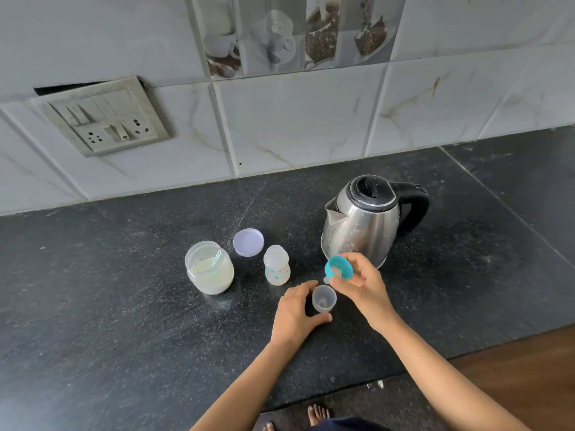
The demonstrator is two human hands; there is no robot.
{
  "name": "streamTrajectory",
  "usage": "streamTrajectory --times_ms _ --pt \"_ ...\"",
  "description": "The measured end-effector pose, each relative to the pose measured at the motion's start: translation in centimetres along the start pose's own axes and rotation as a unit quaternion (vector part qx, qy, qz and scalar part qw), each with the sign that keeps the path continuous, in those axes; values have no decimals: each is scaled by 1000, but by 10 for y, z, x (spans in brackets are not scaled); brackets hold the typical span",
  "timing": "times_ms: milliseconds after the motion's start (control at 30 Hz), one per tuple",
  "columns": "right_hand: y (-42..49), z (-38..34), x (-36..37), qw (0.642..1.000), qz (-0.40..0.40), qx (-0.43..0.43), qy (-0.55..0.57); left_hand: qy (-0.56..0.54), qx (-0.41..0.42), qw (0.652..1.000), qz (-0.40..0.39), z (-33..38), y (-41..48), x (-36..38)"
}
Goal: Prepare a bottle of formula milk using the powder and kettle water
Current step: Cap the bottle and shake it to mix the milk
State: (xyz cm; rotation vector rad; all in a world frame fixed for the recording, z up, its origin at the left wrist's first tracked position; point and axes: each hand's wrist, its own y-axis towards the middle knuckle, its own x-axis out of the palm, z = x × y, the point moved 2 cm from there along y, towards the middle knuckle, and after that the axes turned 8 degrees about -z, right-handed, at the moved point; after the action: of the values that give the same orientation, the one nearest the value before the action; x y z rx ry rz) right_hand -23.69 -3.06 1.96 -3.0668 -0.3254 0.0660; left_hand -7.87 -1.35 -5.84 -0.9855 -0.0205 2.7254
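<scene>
My right hand [357,283] pinches the teal teat ring [338,267], tilted, just right of the open feeding bottle [276,265]. My left hand [295,309] curls loosely around the upturned clear cap [324,298], near of the bottle. The right hand looks nearer the kettle [362,222], far-right.

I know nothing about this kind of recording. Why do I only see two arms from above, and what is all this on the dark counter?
There is no machine here: a person wears a camera on the head, looking down at their own hands. The right hand holds a teal screw ring with a teat above the black stone counter. The left hand curls around a small clear plastic cap standing on the counter. Behind it stand an open baby bottle, an open glass jar of pale powder with a scoop inside, and the jar's lilac round lid lying flat. A steel electric kettle with a black handle stands to the right, lid closed.
</scene>
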Motion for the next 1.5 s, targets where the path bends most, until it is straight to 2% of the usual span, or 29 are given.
streamTrajectory --times_ms 67,133,200,300,367,467,600,900,1000,1167,1300,1367,1500 --pt "7 -12 3 1000 -1 -2 7 -2 -10 1000 11 -5 -4 -3" --pt "16 -21 8 999 -27 -4 -30 6 -7 997 72 -9 -10 -10" --pt "27 -29 13 989 -47 -15 -140 -7 -17 987 159 -13 -17 -24" --pt "51 -42 23 934 -61 -54 -349 -46 -40 970 233 -23 -19 -52" --pt "68 -48 34 891 -107 -47 -438 -64 -46 971 226 -28 -13 -67" --pt "89 -51 54 843 -185 -35 -504 -99 -67 980 158 -33 2 -80" --pt "104 -57 75 821 -231 -45 -521 -126 -61 987 80 -26 14 -87" --pt "113 -57 94 756 -317 -43 -571 -170 -74 980 68 -34 25 -89" --pt "114 -57 97 750 -320 -42 -577 -173 -67 981 61 -35 25 -90" --pt "116 -53 95 793 -280 -11 -542 -151 -67 985 52 -35 24 -90" --pt "113 -46 96 807 -259 -17 -530 -163 -72 982 55 -37 25 -89" --pt "113 -47 95 804 -270 -16 -530 -160 -75 983 49 -38 25 -89" --pt "120 -57 97 775 -315 -3 -548 -147 -76 985 39 -37 25 -91"
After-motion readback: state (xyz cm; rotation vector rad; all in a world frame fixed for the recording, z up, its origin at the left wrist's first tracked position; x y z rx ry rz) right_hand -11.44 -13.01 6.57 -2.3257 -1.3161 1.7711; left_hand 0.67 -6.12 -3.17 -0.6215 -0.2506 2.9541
